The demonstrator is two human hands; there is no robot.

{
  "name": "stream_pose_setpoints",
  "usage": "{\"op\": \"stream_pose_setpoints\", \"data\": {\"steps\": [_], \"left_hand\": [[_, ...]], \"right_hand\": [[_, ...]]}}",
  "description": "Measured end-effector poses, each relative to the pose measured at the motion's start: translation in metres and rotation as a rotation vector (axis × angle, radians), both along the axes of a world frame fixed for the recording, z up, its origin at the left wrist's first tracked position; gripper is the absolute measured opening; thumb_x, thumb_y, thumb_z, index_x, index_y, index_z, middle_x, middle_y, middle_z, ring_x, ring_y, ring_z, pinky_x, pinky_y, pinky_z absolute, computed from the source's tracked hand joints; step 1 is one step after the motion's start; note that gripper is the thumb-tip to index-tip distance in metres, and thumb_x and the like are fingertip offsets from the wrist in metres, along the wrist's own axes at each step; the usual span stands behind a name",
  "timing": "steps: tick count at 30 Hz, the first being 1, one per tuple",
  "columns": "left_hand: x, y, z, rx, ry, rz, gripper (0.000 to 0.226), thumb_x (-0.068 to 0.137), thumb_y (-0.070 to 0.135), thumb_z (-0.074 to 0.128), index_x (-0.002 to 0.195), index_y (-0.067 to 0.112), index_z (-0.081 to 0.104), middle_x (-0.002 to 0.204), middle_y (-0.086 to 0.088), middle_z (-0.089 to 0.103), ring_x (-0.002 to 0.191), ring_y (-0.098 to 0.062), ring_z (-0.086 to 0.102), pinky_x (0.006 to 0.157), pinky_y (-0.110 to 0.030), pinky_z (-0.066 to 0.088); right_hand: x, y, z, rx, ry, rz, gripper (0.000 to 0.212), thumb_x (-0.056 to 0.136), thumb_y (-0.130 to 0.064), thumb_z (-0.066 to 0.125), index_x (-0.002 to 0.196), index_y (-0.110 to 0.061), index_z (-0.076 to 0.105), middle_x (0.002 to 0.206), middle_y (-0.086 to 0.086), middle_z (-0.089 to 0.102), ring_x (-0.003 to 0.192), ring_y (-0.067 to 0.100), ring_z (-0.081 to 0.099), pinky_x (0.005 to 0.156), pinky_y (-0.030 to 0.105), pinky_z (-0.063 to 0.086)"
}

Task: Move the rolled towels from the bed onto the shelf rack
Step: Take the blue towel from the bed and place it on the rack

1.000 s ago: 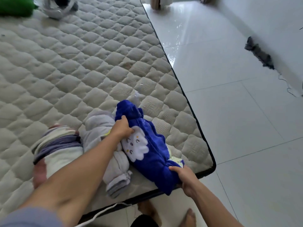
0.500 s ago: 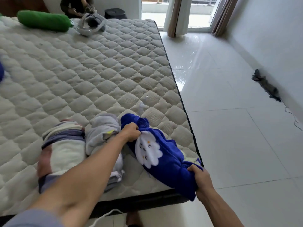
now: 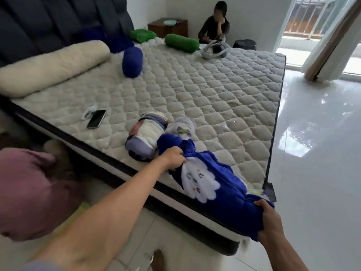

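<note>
A rolled blue towel with a white cloud face hangs over the near corner of the quilted bed. My left hand grips its far end and my right hand grips its near end, off the mattress edge. Beside it lie a striped rolled towel and a pale grey rolled towel. Farther back rest a blue roll, two green rolls and a long cream roll. No shelf rack shows.
A phone and a small white object lie on the bed's left side. A headset sits at the far edge, where a person sits on the floor. A pink blurred shape fills the lower left. Glossy tiled floor spreads right.
The view has swung up and left, revealing the whole bed. Both hands have drawn the blue cloud towel toward the near corner, so its lower half now hangs past the mattress edge.
</note>
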State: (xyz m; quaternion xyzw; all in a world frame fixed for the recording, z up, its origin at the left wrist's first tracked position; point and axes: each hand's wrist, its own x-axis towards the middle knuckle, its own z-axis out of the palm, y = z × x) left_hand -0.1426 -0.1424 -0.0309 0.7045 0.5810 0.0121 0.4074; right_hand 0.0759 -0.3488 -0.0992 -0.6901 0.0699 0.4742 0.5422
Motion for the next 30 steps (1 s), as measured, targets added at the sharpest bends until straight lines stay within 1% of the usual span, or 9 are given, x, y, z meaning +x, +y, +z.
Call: {"op": "stream_pose_setpoints", "data": {"steps": [2, 7, 11, 15, 18, 23, 27, 28, 30], "left_hand": [[-0.043, -0.025, 0.002, -0.009, 0.018, 0.089, 0.034, 0.089, 0.011, 0.051, 0.058, 0.014, 0.038, 0.063, -0.004, 0.042, 0.062, -0.019, 0.045, 0.059, -0.030, 0.038], [-0.168, -0.089, 0.005, 0.024, 0.074, 0.400, 0.035, 0.085, 0.009, 0.053, 0.055, 0.014, 0.035, 0.059, -0.005, 0.039, 0.056, -0.019, 0.043, 0.055, -0.030, 0.035], [-0.276, -0.170, 0.005, 0.045, 0.047, 0.691, 0.041, 0.084, 0.008, 0.055, 0.054, 0.016, 0.029, 0.055, -0.002, 0.033, 0.050, -0.018, 0.037, 0.051, -0.028, 0.032], [-0.384, -0.277, 0.003, 0.062, -0.017, 0.998, 0.043, 0.087, 0.009, 0.056, 0.057, 0.016, 0.026, 0.054, -0.002, 0.030, 0.046, -0.018, 0.033, 0.046, -0.027, 0.031], [-0.452, -0.362, 0.002, 0.056, -0.082, 1.214, 0.043, 0.087, 0.007, 0.056, 0.056, 0.014, 0.027, 0.054, -0.002, 0.030, 0.047, -0.017, 0.031, 0.048, -0.027, 0.029], [-0.528, -0.482, 0.000, 0.091, -0.108, 1.487, 0.037, 0.085, 0.008, 0.055, 0.056, 0.013, 0.033, 0.055, -0.002, 0.037, 0.052, -0.017, 0.037, 0.060, -0.032, 0.034], [-0.563, -0.555, 0.001, 0.106, -0.079, 1.672, 0.023, 0.088, 0.012, 0.055, 0.066, 0.003, 0.052, 0.070, -0.016, 0.054, 0.072, -0.033, 0.055, 0.072, -0.040, 0.045], [-0.571, -0.571, 0.000, 0.112, -0.061, 1.723, 0.021, 0.088, 0.012, 0.055, 0.073, -0.002, 0.056, 0.080, -0.023, 0.059, 0.081, -0.040, 0.058, 0.076, -0.042, 0.047], [-0.586, -0.596, -0.005, 0.126, -0.031, 1.834, 0.020, 0.088, 0.011, 0.054, 0.072, -0.001, 0.055, 0.089, -0.028, 0.061, 0.083, -0.036, 0.056, 0.075, -0.039, 0.044]], "right_hand": [[-0.018, 0.000, -0.005, -0.015, 0.007, 0.093, 0.066, 0.049, -0.023, 0.071, 0.113, -0.014, 0.059, 0.120, 0.015, 0.061, 0.108, 0.039, 0.057, 0.095, 0.057, 0.046], [-0.103, 0.008, 0.011, 0.012, 0.044, 0.386, 0.062, 0.066, -0.017, 0.070, 0.126, -0.015, 0.054, 0.123, 0.015, 0.058, 0.110, 0.037, 0.055, 0.098, 0.054, 0.044], [-0.193, 0.011, 0.026, 0.068, 0.016, 0.640, 0.037, 0.073, -0.013, 0.067, 0.109, -0.015, 0.057, 0.109, 0.015, 0.061, 0.092, 0.035, 0.059, 0.083, 0.050, 0.051], [-0.304, -0.014, 0.042, 0.136, -0.027, 0.915, 0.014, 0.076, -0.015, 0.068, 0.086, -0.023, 0.061, 0.097, 0.012, 0.065, 0.095, 0.036, 0.062, 0.086, 0.055, 0.052], [-0.384, -0.045, 0.041, 0.176, -0.054, 1.098, 0.014, 0.076, -0.020, 0.069, 0.088, -0.023, 0.063, 0.104, 0.013, 0.066, 0.093, 0.034, 0.062, 0.088, 0.055, 0.052], [-0.497, -0.102, 0.031, 0.157, -0.041, 1.359, 0.044, 0.073, -0.027, 0.071, 0.115, -0.021, 0.061, 0.110, 0.012, 0.066, 0.095, 0.035, 0.064, 0.080, 0.054, 0.055], [-0.573, -0.134, 0.024, 0.182, -0.029, 1.553, 0.031, 0.081, -0.022, 0.066, 0.111, -0.016, 0.065, 0.105, 0.015, 0.067, 0.090, 0.035, 0.063, 0.069, 0.042, 0.055], [-0.591, -0.141, 0.022, 0.190, -0.003, 1.594, 0.025, 0.083, -0.022, 0.065, 0.108, -0.019, 0.067, 0.104, 0.015, 0.067, 0.089, 0.034, 0.064, 0.069, 0.041, 0.055], [-0.624, -0.153, 0.019, 0.199, 0.033, 1.695, 0.017, 0.081, -0.023, 0.065, 0.096, -0.029, 0.070, 0.104, 0.012, 0.070, 0.093, 0.034, 0.066, 0.078, 0.049, 0.056]]}}
